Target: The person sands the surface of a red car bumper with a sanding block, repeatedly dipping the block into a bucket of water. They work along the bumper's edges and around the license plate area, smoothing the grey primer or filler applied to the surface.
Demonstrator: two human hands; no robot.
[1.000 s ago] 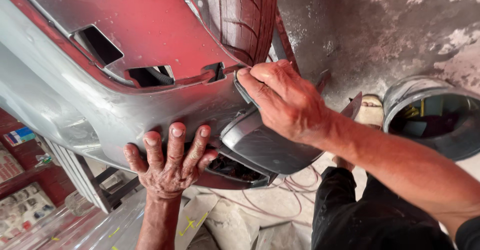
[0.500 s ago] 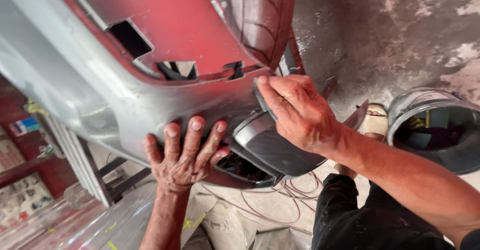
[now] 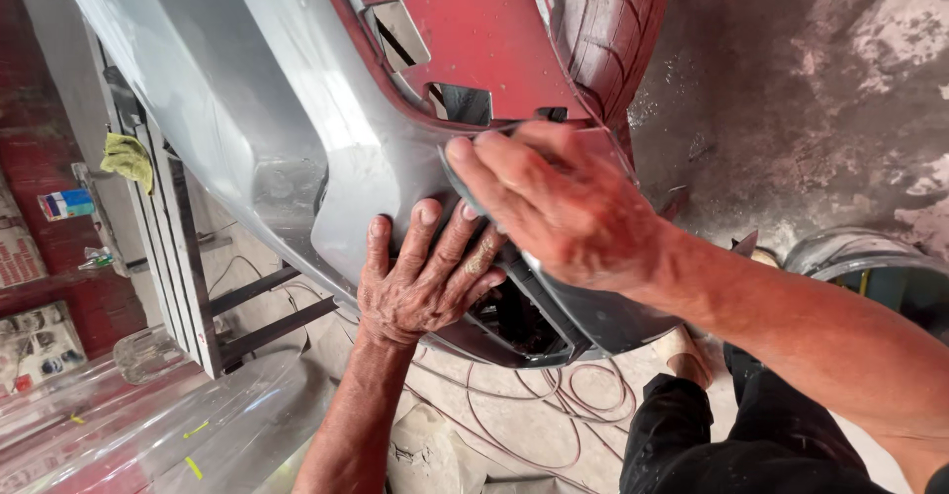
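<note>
Grey primed bumper point(image 3: 297, 148) hangs tilted, long axis running from upper left down toward lower right corner, red inner face on far side. Right hand point(image 3: 563, 207) lies directly on corner edge, fingers curled over thin dark pad point(image 3: 465, 192), pressing it against panel. Left hand point(image 3: 425, 276) just below right, fingers spread wide, palm flat on bumper, holding nothing. Tyre point(image 3: 613, 29) above right hand; hose point(image 3: 554, 385) on floor beneath.

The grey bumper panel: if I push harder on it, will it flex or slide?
The grey bumper panel is a thin, broad shell, so it likely flexes. The left hand braces it beside the right hand; unbraced, it might shift.
</note>
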